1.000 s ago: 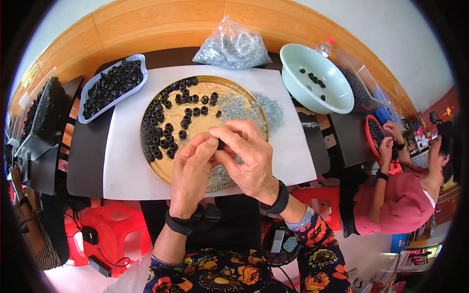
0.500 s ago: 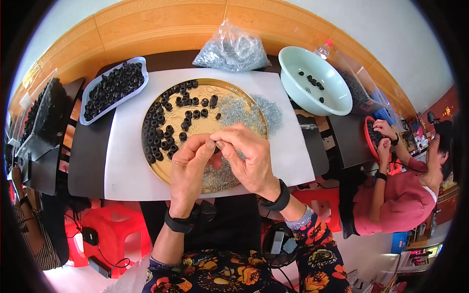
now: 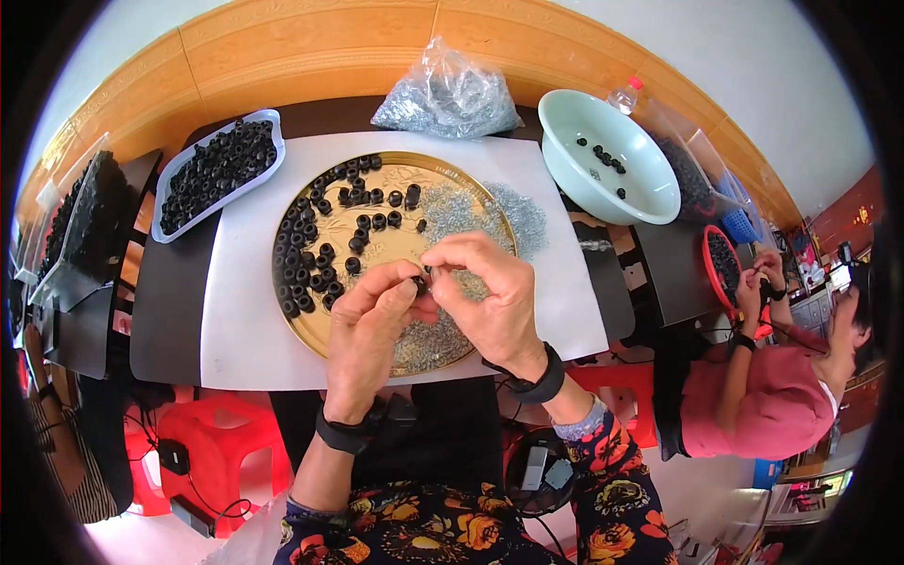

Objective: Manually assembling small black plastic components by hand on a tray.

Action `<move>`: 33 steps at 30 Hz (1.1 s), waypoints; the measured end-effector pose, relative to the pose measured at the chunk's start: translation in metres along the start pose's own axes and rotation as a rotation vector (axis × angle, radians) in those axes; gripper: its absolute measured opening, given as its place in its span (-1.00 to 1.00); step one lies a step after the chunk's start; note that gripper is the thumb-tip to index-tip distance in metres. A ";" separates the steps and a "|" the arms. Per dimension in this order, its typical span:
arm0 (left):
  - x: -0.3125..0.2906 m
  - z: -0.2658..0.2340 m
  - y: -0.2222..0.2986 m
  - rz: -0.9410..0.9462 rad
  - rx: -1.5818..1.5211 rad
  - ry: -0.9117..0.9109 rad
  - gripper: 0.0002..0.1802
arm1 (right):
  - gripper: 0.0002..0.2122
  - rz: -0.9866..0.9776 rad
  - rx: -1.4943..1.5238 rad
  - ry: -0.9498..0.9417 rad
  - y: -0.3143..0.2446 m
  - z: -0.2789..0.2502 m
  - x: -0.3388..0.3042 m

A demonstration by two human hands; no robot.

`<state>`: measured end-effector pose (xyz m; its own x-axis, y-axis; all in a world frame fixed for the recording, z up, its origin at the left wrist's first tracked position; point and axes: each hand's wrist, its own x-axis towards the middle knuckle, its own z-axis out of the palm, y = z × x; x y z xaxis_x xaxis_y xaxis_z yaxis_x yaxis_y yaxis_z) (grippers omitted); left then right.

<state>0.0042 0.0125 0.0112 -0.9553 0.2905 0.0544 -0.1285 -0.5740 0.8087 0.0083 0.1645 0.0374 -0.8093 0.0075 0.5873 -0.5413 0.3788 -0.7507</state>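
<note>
At the far nine o'clock edge, a clear bin (image 3: 71, 226) of black pieces faded into the dark lens rim; below it, at eight o'clock, another person's arm (image 3: 58, 419) was cut off by the same rim. A red stool (image 3: 212, 424) stood at seven o'clock, partly hidden under the dark surface (image 3: 165, 311). At ten o'clock, a pale blue tray (image 3: 272, 122) was heaped with black pieces, its floor covered.

On a white sheet (image 3: 250, 311) lay a round gold tray (image 3: 405, 170). Black rings (image 3: 379, 221) spread over it from eight to twelve o'clock. The left hand (image 3: 363, 325) pinched a black piece (image 3: 420, 283) between thumb and forefinger, over the tray's lower middle; its other fingers were hard to make out.

A knotted-looking clear bag (image 3: 447, 102) of silvery bits sat at twelve o'clock. Silvery bits (image 3: 452, 212), too fine to tell apart, covered the tray's right side and spilled past its rim. The right hand (image 3: 494, 301) blocked some of them; its fingertips were drawn narrow just beside the black piece, and whether they gripped anything could not be told.

At two o'clock stood a pale green basin (image 3: 645, 151), partly hiding a bottle (image 3: 624, 96). At three, a co-worker (image 3: 753, 405) sat near a red basin (image 3: 708, 259).
</note>
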 end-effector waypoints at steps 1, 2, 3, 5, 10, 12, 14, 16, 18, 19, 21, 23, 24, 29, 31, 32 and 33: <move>0.000 0.000 0.000 0.000 -0.001 -0.001 -0.82 | -0.86 0.000 -0.001 0.000 0.001 0.000 0.000; 0.000 0.000 0.000 0.018 0.012 0.008 -0.81 | -0.86 0.028 0.066 0.008 0.003 0.000 0.001; 0.000 0.000 0.000 0.035 0.023 0.015 -0.80 | -0.87 0.056 0.132 0.016 0.005 -0.001 0.001; -0.001 0.002 -0.003 0.046 0.007 0.022 -0.80 | -0.86 0.047 0.143 -0.006 0.007 -0.002 0.000; 0.000 -0.002 -0.006 0.063 -0.013 0.020 -0.78 | -0.86 0.019 0.122 -0.032 0.008 -0.001 0.000; 0.000 -0.003 -0.007 0.075 0.018 0.036 -0.78 | -0.87 0.113 0.157 -0.016 0.006 -0.001 -0.002; 0.000 -0.002 -0.006 0.071 0.006 0.028 -0.78 | -0.87 0.121 0.151 -0.019 0.007 0.000 -0.002; 0.000 -0.001 -0.005 0.068 -0.007 0.021 -0.79 | -0.87 0.128 0.146 -0.024 0.007 -0.001 -0.002; 0.000 0.001 -0.006 0.064 0.019 0.019 -0.80 | -0.87 0.103 0.137 -0.054 0.008 -0.003 -0.001; 0.000 0.002 -0.006 0.064 0.018 0.019 -0.80 | -0.87 0.103 0.136 -0.055 0.008 -0.003 -0.001; -0.001 0.003 -0.005 0.049 0.083 0.052 -0.80 | -0.88 0.137 0.144 -0.057 0.004 -0.002 -0.001; -0.001 0.005 -0.005 0.071 0.065 0.045 -0.80 | -0.87 0.136 0.130 -0.063 0.001 -0.001 -0.001; -0.001 0.005 -0.005 0.094 0.048 0.036 -0.80 | -0.87 0.133 0.115 -0.068 0.000 -0.001 0.000; -0.001 0.006 -0.009 0.118 0.047 0.050 -0.80 | -0.84 0.058 0.084 -0.081 0.006 -0.003 0.000; -0.001 0.006 -0.007 0.128 0.016 0.038 -0.80 | -0.83 0.033 0.070 -0.083 0.005 -0.003 0.001; -0.001 0.007 -0.004 0.106 -0.012 0.050 -0.79 | -0.82 -0.021 0.032 -0.093 0.004 -0.004 0.002; -0.001 0.009 -0.002 0.085 -0.040 0.061 -0.77 | -0.80 -0.075 -0.007 -0.103 0.002 -0.004 0.004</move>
<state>0.0076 0.0198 0.0146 -0.9775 0.1927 0.0851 -0.0555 -0.6253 0.7784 0.0051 0.1690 0.0391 -0.7860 -0.1163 0.6072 -0.5999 0.3810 -0.7035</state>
